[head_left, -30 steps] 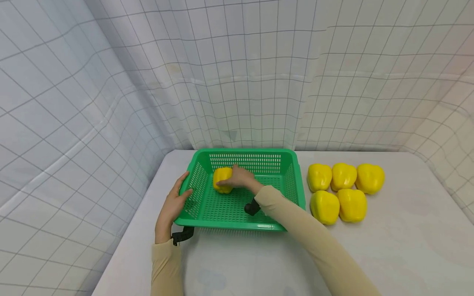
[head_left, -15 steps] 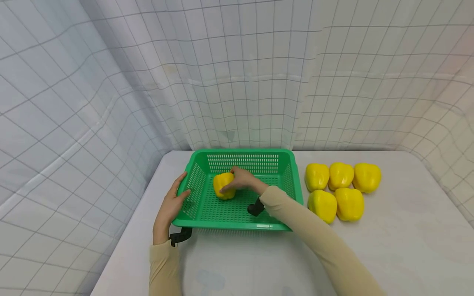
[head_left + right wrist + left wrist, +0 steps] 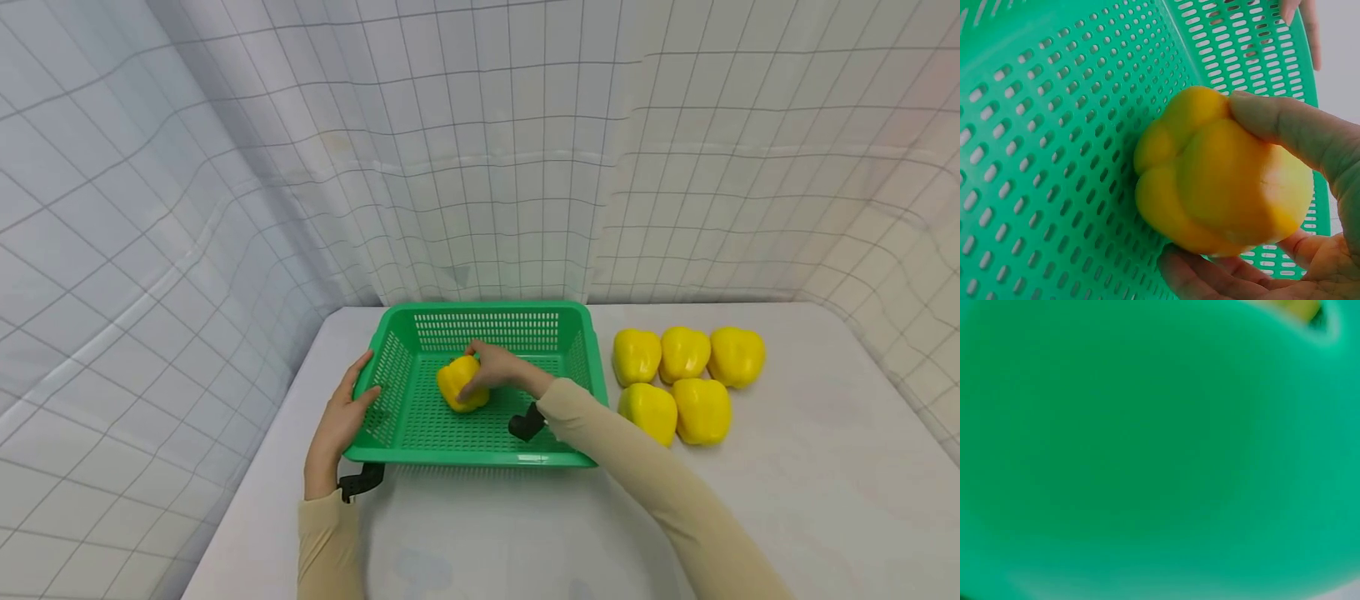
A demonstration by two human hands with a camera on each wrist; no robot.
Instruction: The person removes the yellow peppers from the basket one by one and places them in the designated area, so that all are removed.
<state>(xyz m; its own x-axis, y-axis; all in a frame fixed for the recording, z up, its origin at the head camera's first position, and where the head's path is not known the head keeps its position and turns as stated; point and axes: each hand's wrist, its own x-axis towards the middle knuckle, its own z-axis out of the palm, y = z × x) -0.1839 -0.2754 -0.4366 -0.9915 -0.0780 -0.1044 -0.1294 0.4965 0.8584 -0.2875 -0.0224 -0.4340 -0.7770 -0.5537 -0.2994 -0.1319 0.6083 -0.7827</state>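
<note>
In the head view, my right hand (image 3: pixel 501 368) grips a yellow bell pepper (image 3: pixel 454 385) inside a green plastic basket (image 3: pixel 472 457). The right wrist view has the thumb on one side of the bell pepper (image 3: pixel 1229 175) and fingers round the other, its lobed end close to the slotted basket floor. Whether it touches the floor, I cannot tell. My left hand (image 3: pixel 339 421) holds the basket's left rim, thumb inside and fingers along the outside. Blurred green basket wall (image 3: pixel 1141 450) fills nearly all of the left wrist view.
Several more yellow bell peppers (image 3: pixel 684 354) lie in two rows on the white table (image 3: pixel 810 467), right of the basket. Grid-patterned white curtains (image 3: pixel 495 167) hang behind and at both sides. A black wrist camera (image 3: pixel 527 423) on the right arm hangs over the basket floor.
Within the basket, my right hand has moved the bell pepper right and nearer to me, and the pepper has turned slightly. The left hand keeps its place on the rim. The head view has shifted slightly.
</note>
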